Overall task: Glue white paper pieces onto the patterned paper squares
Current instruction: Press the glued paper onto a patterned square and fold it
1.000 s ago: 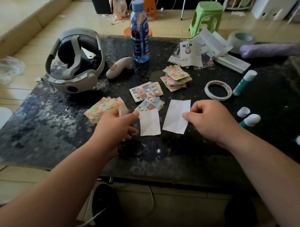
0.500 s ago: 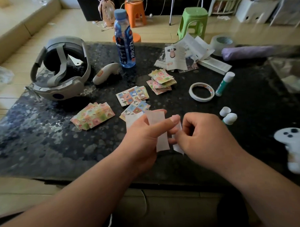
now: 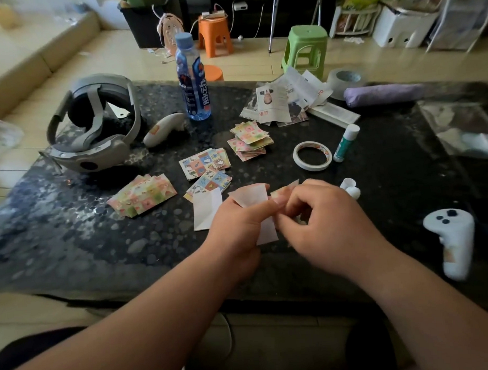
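White paper piece [image 3: 266, 232] | left hand [image 3: 236, 229] pinches it, thumb across | right hand [image 3: 330, 226] curled, pinching edge

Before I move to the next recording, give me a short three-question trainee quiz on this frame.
1. True or false: the left grip and right grip both pinch the held paper piece.
2. Which lies nearest the tape ring? A headset; B capped glue stick; C water bottle.
3. Fill in: the loose white piece lies on the table beside the ___ grip.
Key: 1 true; 2 B; 3 left.
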`<action>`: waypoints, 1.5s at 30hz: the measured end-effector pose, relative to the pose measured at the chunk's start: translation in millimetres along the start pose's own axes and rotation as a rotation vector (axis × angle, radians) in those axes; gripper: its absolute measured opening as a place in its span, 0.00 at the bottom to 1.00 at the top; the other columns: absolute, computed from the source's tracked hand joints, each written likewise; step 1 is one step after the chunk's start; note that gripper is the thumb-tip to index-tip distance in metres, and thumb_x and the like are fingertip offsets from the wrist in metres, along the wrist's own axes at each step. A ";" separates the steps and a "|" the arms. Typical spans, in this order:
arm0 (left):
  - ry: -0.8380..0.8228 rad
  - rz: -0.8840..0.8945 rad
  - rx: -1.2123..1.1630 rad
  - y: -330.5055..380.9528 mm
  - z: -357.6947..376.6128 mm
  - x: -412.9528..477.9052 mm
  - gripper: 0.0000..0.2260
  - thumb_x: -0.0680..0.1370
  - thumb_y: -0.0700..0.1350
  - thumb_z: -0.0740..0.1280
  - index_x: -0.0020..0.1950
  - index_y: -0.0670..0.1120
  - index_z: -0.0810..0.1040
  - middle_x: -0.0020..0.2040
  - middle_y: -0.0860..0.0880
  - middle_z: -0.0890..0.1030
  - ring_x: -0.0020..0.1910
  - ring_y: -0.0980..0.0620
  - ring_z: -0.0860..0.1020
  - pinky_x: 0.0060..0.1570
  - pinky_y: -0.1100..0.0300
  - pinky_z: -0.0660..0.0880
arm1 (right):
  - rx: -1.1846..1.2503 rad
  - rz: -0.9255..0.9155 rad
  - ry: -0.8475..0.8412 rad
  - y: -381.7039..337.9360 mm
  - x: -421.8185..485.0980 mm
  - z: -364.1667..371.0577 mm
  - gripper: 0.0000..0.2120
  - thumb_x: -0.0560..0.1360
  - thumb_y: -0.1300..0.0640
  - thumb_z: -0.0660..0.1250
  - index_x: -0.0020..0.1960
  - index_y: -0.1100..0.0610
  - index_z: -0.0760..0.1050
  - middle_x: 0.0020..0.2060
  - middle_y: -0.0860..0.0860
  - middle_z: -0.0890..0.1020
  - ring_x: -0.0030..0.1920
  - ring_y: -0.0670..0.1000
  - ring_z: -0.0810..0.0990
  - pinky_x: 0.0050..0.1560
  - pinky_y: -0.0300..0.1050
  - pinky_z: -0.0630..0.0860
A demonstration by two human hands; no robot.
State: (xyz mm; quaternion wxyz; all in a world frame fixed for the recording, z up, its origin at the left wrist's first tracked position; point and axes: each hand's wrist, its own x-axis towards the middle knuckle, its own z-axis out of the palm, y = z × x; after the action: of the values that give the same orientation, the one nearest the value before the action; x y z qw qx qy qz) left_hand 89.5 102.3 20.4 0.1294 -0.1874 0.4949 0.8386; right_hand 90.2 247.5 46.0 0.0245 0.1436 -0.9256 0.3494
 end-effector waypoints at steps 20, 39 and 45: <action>0.020 0.181 0.217 23.1 -15.3 -51.2 0.13 0.71 0.36 0.77 0.54 0.42 0.80 0.44 0.42 0.85 0.44 0.42 0.85 0.37 0.50 0.81 | 0.683 0.439 -0.128 -30.2 -23.1 -20.1 0.07 0.75 0.53 0.75 0.47 0.58 0.84 0.42 0.53 0.88 0.44 0.53 0.88 0.46 0.56 0.85; 0.158 -0.138 0.444 35.8 -12.9 -1.0 0.03 0.66 0.45 0.65 0.38 0.50 0.78 0.51 0.45 0.80 0.54 0.38 0.80 0.59 0.35 0.78 | 0.907 0.516 -0.273 -3.3 13.5 1.5 0.06 0.79 0.64 0.67 0.48 0.64 0.82 0.45 0.63 0.87 0.48 0.61 0.87 0.48 0.57 0.84; 0.161 -0.084 0.458 26.8 -16.9 24.2 0.05 0.76 0.42 0.69 0.43 0.50 0.82 0.49 0.46 0.85 0.49 0.43 0.84 0.46 0.44 0.84 | 0.877 0.541 -0.207 10.1 27.8 3.6 0.05 0.78 0.64 0.68 0.48 0.64 0.82 0.43 0.61 0.87 0.44 0.57 0.87 0.37 0.48 0.83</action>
State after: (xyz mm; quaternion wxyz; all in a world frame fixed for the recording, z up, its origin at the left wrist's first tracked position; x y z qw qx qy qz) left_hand 60.2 75.4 23.2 0.1633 -0.2397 0.6725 0.6809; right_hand 60.9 245.5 40.9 -0.2206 -0.0701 -0.6939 0.6819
